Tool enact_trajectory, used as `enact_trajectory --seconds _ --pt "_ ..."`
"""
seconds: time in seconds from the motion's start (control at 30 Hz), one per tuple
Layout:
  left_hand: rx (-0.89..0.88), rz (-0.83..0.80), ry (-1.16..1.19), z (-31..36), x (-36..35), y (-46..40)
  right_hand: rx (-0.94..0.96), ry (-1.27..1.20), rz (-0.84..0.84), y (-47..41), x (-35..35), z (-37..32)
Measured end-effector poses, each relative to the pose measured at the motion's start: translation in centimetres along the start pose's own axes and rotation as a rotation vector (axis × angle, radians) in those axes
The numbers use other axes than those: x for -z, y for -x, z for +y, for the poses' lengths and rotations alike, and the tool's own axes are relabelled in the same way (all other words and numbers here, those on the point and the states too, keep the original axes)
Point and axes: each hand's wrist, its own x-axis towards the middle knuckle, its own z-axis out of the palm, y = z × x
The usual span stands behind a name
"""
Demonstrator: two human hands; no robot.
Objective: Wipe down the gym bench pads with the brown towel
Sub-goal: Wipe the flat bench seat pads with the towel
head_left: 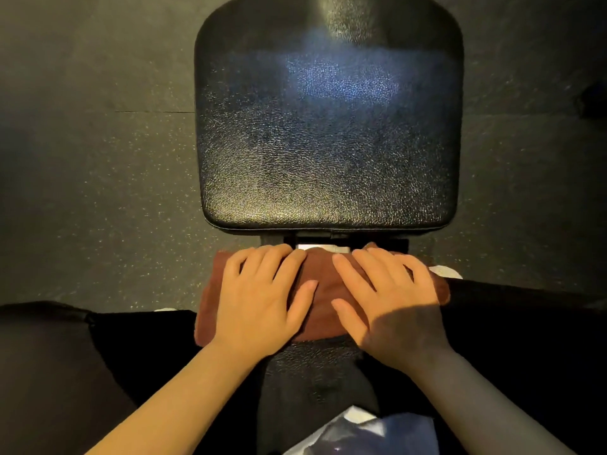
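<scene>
We see one floor (98, 165), dark rubber flecked with pale specks, filling the frame to either side, with one thin seam running across it on the left. On it stands one bench with two black pads. The far pad (328, 126) is the larger in view, a wide grained slab with rounded corners and a pale sheen across its upper middle. The near pad (308, 366) is narrower where it shows, running toward us between two dark legs (525, 339); most of it lies hidden under the cloth and our arms. Between the two pads there is one gap, where a strip of light metal (323, 247) shows, part of the frame.

One brown towel (323, 310) lies folded across the far end of the near pad, its ends overhanging both sides, its far edge just short of the gap.

We count two hands, both bare, both flat on the towel, palms down, side by side. The left hand (262, 300) presses with fingers spread and straight, not curled around the cloth. The right hand (391, 307), partly in shadow, lies the same way, fingers splayed, thumb pointing inward. The two thumbs are near one another, not touching.

At the bottom edge we see one pale, bluish thing (371, 431); what it is we cannot tell.
</scene>
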Motion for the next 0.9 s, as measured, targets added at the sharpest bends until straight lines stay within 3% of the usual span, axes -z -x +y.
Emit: enact_trajectory --seconds 0.4,0.63,0.9 --pt "-0.001 -0.041 -0.021 0.4 0.1 -1.0 0.024 -0.073 0.037 -0.1 -0.5 0.2" --pt "0.018 -0.102 -0.081 0.7 0.5 -1.3 0.133 -0.157 -0.044 0.1 -0.4 1.0" --pt "0.047 -0.108 -0.049 0.7 0.6 -0.9 0.122 -0.359 -0.180 -4.6 1.3 -0.9"
